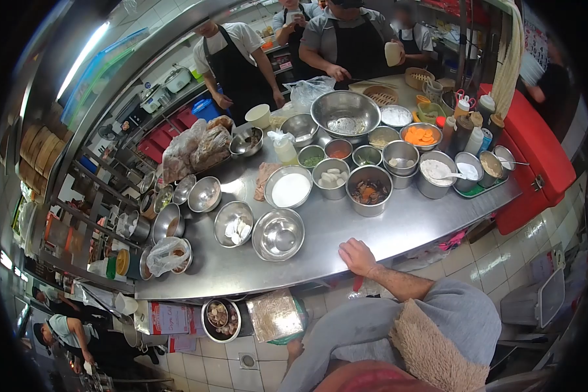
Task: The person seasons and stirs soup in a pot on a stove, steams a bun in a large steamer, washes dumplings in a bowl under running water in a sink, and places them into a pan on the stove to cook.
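Note:
My right hand (pixel 357 256) rests on the front edge of the steel table (pixel 398 236), its fingers curled and nothing visible in them. Lower down, my left hand (pixel 295 349) hangs beside my body below the table edge; only part of it shows, and its fingers are unclear. Nearest to the right hand are a steel pot with dark sliced food (pixel 369 189) and an empty steel bowl (pixel 278 235). Left of that bowl sits another with white pieces (pixel 234 224). A bowl of white contents (pixel 287 187) and a pot of white ovals (pixel 331 178) stand behind.
Sauce bottles (pixel 473 137), a bowl of orange slices (pixel 419 136) and a flour pot with spoon (pixel 436 173) crowd the right end. A large steel bowl (pixel 345 116) stands further back. Several people in aprons stand across the table. Below sits a pot (pixel 221 320) beside a foil-covered box (pixel 276 315).

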Tool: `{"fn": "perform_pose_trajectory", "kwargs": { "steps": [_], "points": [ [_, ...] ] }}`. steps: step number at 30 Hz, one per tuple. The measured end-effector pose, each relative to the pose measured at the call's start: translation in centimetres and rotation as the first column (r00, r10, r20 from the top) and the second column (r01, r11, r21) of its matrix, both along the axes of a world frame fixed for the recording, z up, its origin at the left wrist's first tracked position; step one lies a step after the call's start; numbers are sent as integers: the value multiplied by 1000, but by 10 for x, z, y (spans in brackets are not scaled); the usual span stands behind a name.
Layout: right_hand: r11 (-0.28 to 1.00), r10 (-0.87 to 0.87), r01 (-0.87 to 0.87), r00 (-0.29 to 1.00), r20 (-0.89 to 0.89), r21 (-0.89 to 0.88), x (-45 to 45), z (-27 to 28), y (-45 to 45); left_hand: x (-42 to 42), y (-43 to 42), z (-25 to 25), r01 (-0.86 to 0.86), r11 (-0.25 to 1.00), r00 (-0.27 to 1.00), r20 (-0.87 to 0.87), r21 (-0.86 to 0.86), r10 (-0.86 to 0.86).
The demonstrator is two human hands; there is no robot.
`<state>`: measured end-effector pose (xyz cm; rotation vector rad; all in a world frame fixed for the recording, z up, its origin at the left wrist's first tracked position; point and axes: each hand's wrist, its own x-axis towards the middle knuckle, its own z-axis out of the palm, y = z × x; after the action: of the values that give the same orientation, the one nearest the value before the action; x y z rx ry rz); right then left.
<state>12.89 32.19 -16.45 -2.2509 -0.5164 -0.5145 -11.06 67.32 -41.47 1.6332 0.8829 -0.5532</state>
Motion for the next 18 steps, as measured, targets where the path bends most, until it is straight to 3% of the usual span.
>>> {"fn": "perform_pose_trajectory", "kwargs": {
  "steps": [5, 6, 7, 8, 9, 11, 12, 13, 14, 16, 18],
  "points": [
    [1000, 1, -1, 1000, 2, -5, 0, 0, 0, 1, 5, -1, 130, 989, 991, 32, 75, -133],
    [1000, 1, -1, 1000, 0, -11, 0, -1, 0, -2, 13, -11, 443, 719, 776, 172, 535, -606],
    [1000, 4, -4, 1000, -1, -13, 0, -1, -1, -4, 14, -10, 503, 480, 580, 131, 718, -804],
    [1000, -3, 3, 1000, -11, -9, 0, -2, -1, -5, 14, -10, 428, 215, 379, 42, 878, -924],
    [1000, 5, -5, 1000, -21, -6, 1, -2, 0, -5, 9, 1, 411, 646, 695, 237, 643, -679],
    [998, 32, -27, 996, 84, -63, 8, -21, -1, 2, 0, 13, 296, 864, 883, 228, 408, -410],
    [988, 84, -52, 973, 215, -147, 12, -19, 0, 4, -5, 20, 183, 936, 947, 200, 302, -250],
    [998, 26, -18, 990, 140, -57, 8, -16, 3, 7, -18, 25, -105, 967, 994, 25, 234, 102],
    [1000, 6, -6, 1000, 15, 8, 9, -17, 6, 2, -2, -20, -7, 949, 981, 188, 316, -56],
    [1000, -4, 4, 1000, -22, 28, 5, -10, 11, 2, -13, -1, -52, 931, 984, 177, 362, -14],
    [1000, -4, 4, 999, -44, 7, 6, -17, 11, 6, -18, 17, -31, 948, 998, -33, 318, 44]
  ]
}}
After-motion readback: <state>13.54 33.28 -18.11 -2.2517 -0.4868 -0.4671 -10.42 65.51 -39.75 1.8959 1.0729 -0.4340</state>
